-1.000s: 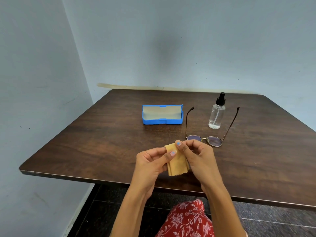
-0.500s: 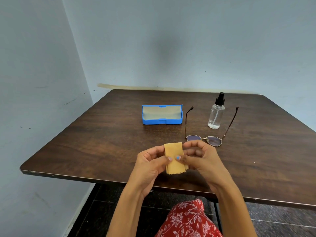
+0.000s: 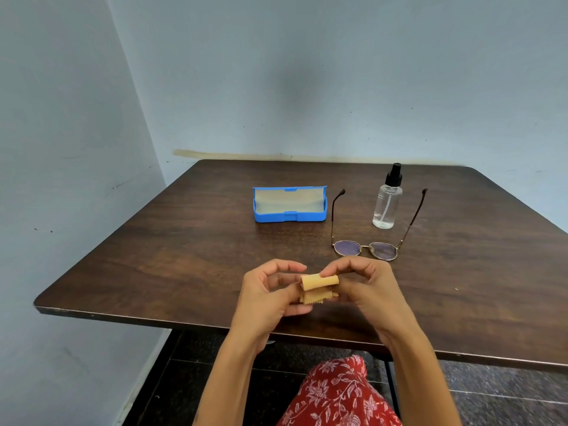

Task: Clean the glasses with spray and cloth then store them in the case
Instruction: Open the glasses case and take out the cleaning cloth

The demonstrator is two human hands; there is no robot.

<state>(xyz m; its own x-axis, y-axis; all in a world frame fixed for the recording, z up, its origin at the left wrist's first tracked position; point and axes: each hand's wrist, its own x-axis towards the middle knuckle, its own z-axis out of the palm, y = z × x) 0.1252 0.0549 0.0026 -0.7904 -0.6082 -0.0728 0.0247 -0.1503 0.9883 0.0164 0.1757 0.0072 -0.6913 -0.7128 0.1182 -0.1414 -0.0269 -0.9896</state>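
Note:
Both hands hold a small yellow cloth (image 3: 319,287) just above the near part of the table. My left hand (image 3: 270,293) grips its left side and my right hand (image 3: 365,284) pinches its folded-over top edge. The glasses (image 3: 365,249) lie on the table just beyond my right hand, arms unfolded and pointing away. A clear spray bottle (image 3: 386,204) with a black nozzle stands upright between the arms. The blue case (image 3: 289,206) sits open to the left of the glasses, with nothing visible inside it.
The dark wooden table (image 3: 172,259) stands in a corner, with pale walls behind it and to the left. Its near edge runs just below my wrists. Red floral clothing (image 3: 335,395) shows at the bottom.
The cloth's upper edge has been folded down toward me, so it now looks like a short roll between my fingers. The hands stayed in nearly the same place.

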